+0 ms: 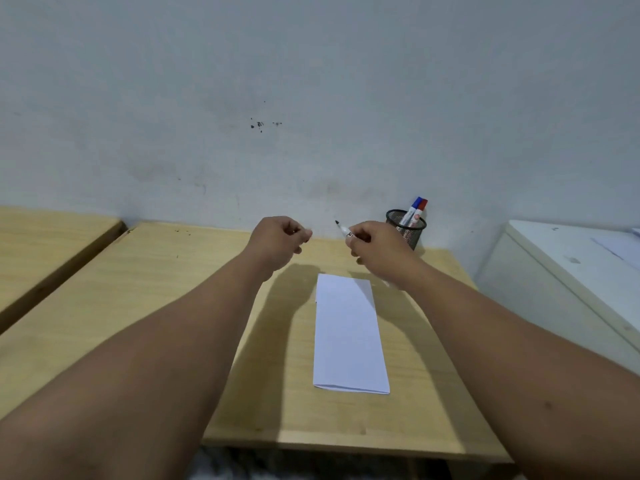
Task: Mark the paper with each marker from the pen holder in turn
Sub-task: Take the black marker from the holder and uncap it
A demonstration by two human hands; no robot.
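A folded white paper (348,332) lies on the wooden table (166,306), below and between my two raised hands. My right hand (375,245) grips a black marker (343,229) whose uncapped tip points up and to the left. My left hand (278,242) is closed a short way to the left of that tip, with something small and dark pinched at its fingertips, probably the cap. A black mesh pen holder (408,230) stands at the back right by the wall and holds a blue-capped marker (414,207) and a red-capped marker (420,209).
A pale wall rises just behind the table. A second wooden table (45,244) sits to the left across a narrow gap. A white cabinet (568,271) stands close to the table's right side.
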